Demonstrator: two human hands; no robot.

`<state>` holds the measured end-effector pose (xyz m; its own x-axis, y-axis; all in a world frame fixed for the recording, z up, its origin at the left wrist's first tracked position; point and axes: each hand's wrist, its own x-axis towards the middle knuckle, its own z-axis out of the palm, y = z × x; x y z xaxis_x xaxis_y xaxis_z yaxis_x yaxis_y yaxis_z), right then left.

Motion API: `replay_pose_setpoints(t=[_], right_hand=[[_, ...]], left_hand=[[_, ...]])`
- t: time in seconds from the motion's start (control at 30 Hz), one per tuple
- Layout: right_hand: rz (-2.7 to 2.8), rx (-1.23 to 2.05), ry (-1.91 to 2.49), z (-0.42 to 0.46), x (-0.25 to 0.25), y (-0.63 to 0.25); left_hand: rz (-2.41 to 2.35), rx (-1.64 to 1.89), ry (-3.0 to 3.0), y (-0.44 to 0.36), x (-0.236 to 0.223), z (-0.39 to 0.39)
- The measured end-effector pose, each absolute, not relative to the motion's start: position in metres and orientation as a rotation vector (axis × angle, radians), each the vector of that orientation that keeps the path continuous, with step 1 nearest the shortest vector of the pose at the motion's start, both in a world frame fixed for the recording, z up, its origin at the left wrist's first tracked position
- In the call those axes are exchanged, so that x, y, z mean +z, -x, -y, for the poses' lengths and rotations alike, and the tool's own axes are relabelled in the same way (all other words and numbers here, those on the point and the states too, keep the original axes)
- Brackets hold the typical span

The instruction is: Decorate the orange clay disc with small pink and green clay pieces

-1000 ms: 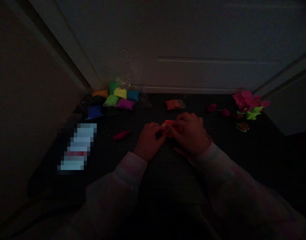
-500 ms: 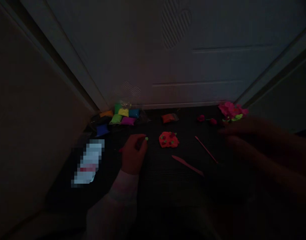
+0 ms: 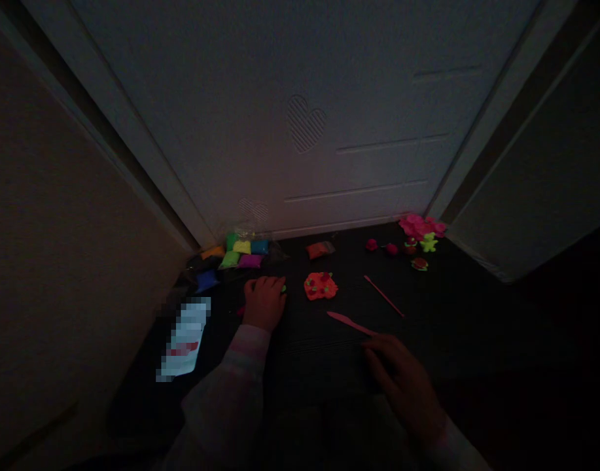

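In dim light, my left hand (image 3: pixel 265 302) is palm down on the dark table with curled fingers, a small green clay piece (image 3: pixel 282 288) showing at its fingertips. A dark pink bit (image 3: pixel 241 311) lies by its outer side. To its right sits an orange clay slab (image 3: pixel 313 294) dotted with red and green pieces. My right hand (image 3: pixel 402 376) is lower right, thumb and forefinger apart and nothing visible between them. Its fingers overlap the handle end of a pink plastic clay knife (image 3: pixel 349 322); contact is unclear. Farther right lies a thin pink modelling stick (image 3: pixel 384 296).
Bright clay packets (image 3: pixel 241 247) are heaped at the back left, and an orange packet (image 3: pixel 320 249) is at the back middle. Small clay figures (image 3: pixel 428 242) and pink flowers (image 3: pixel 421 226) stand at the back right. A pixelated bright panel (image 3: pixel 184 340) lies left. A white door (image 3: pixel 221 131) rises behind.
My right hand has come down and left from the right side to the knife's handle end. My left hand has turned more palm down. The view has shifted, showing the figures at the right.
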<state>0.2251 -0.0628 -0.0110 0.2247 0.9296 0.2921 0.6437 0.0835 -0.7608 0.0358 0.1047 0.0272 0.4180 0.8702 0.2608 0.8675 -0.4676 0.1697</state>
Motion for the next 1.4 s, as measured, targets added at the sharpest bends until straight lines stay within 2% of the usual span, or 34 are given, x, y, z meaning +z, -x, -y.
replay_pose_setpoints(t=[0.17, 0.37, 0.57, 0.73, 0.87, 1.13, 1.3, 1.4], right_hand=[[1.475, 0.396, 1.62, 0.061, -0.015, -0.224], [1.414, 0.46, 1.621, 0.06, -0.014, -0.227], [1.272, 0.631, 1.583, 0.059, 0.001, -0.21], [1.38, 0.82, 1.382, 0.057, 0.029, -0.175], [1.476, 0.854, 1.422, 0.055, 0.035, -0.165], [1.637, 0.786, 1.48, 0.056, 0.016, -0.157], [1.616, 0.725, 1.436, 0.058, 0.018, -0.148], [1.488, 0.81, 1.385, 0.065, 0.03, -0.151]], left_hand=[[-1.818, 0.46, -2.495, -0.001, 0.032, -0.105], [-1.778, 0.462, -2.344, 0.023, 0.025, -0.098], [-1.453, 0.65, -2.327, -0.004, 0.041, -0.047], [-1.048, 0.766, -2.284, -0.027, 0.053, 0.006], [-1.073, 0.754, -2.281, -0.029, 0.047, 0.018], [-1.124, 0.697, -2.312, -0.019, 0.021, 0.021], [-1.219, 0.702, -2.25, -0.012, 0.022, 0.021], [-1.326, 0.704, -2.197, -0.005, 0.023, 0.013]])
